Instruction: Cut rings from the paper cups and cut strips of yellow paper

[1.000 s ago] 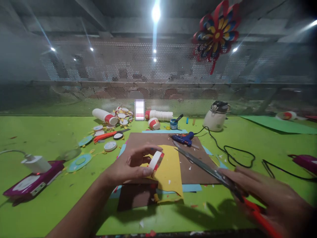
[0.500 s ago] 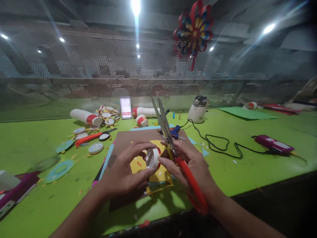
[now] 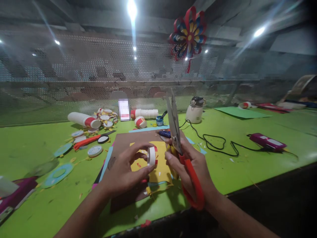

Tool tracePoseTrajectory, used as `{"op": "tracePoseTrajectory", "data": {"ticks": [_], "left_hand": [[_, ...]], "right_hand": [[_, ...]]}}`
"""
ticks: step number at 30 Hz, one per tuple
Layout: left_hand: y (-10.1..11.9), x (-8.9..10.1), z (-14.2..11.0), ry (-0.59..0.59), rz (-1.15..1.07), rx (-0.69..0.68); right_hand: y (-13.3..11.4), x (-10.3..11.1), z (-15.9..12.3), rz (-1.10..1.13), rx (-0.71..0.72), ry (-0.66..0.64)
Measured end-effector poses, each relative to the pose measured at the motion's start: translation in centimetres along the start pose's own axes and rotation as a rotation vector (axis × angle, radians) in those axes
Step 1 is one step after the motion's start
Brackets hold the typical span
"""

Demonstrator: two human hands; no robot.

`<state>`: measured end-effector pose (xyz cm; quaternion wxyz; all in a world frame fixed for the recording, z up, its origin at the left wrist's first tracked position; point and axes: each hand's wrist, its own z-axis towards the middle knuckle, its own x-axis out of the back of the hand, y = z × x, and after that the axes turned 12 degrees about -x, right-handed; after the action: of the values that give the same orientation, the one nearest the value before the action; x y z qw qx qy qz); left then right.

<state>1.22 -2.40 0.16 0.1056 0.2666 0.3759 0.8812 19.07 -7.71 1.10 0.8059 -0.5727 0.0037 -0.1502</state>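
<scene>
**Left hand [image 3: 125,173] holding a white-and-red ring [image 3: 151,156], right hand [image 3: 198,163] holding scissors [image 3: 176,137], over a bright green tabletop [image 3: 237,168]**

The ring is held above the middle of the near edge, between the left thumb and curved fingers, the grip no wider than the ring. The right hand is wrapped around the scissors' red handles, blades pointing up. Beneath both hands lie a brown sheet [image 3: 125,140] and, on it, a yellow sheet [image 3: 160,175] strewn with scraps. A blue glue gun [image 3: 164,133] rests at the brown sheet's far side, partly hidden by the scissors.

Along the tabletop's far edge, from left to right, are a white cup stack [image 3: 80,119] on its side, a pile of small decorated discs [image 3: 106,116], a bright, blurred panel [image 3: 124,110], a blue jar [image 3: 159,121] and a pale jug [image 3: 194,113] with a black lid. A green sheet [image 3: 242,112] lies toward the far right corner. Purple power strips sit near the left edge [image 3: 23,195] and toward the right [image 3: 266,141].

Behind rises a perforated screen [image 3: 148,72]. A red, blue and yellow paper flower [image 3: 189,37] hangs in the dim, lamp-lit room.
</scene>
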Motion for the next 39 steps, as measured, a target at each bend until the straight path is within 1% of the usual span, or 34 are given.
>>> {"op": "tracePoseTrajectory", "data": {"ticks": [4, 8, 13, 21, 23, 26, 29, 31, 32, 34, 36, 39], "left_hand": [[0.1, -0.2, 0.2, -0.024, 0.020, 0.021], [0.2, -0.4, 0.4, -0.038, 0.025, 0.014], [0.4, -0.5, 0.4, -0.034, -0.006, 0.006], [0.4, -0.3, 0.3, 0.000, -0.084, 0.075], [0.1, -0.1, 0.3, 0.027, -0.104, 0.094], [-0.3, 0.2, 0.3, 0.101, -0.106, 0.093], [-0.6, 0.4, 0.4, 0.222, -0.090, 0.037], [-0.7, 0.5, 0.6, 0.313, -0.062, -0.004], [-0.7, 0.5, 0.6, 0.351, -0.044, -0.018], [-0.5, 0.5, 0.7, 0.413, 0.004, -0.044], [-0.3, 0.4, 0.7, 0.458, 0.055, -0.063], [0.0, 0.2, 0.7, 0.487, 0.100, -0.074]], "right_hand": [[0.2, -0.4, 0.1, 0.045, 0.010, -0.057], [0.6, -1.1, 0.1, 0.079, 0.026, -0.059], [0.9, -1.4, 0.1, 0.072, 0.027, -0.038], [0.5, -1.2, 0.2, -0.010, 0.054, 0.052], [0.8, -0.5, 0.6, -0.054, 0.040, 0.075], [1.9, 1.8, 1.7, -0.176, 0.023, 0.092], [2.8, 4.7, 2.5, -0.319, 0.026, 0.098], [3.0, 6.1, 2.3, -0.383, 0.046, 0.095], [3.0, 6.5, 1.8, -0.427, 0.058, 0.066], [2.9, 6.8, 0.6, -0.616, 0.114, -0.056], [3.0, 6.5, -0.8, -0.730, 0.219, -0.141], [3.6, 5.8, -2.0, -0.865, 0.332, -0.148]]}}
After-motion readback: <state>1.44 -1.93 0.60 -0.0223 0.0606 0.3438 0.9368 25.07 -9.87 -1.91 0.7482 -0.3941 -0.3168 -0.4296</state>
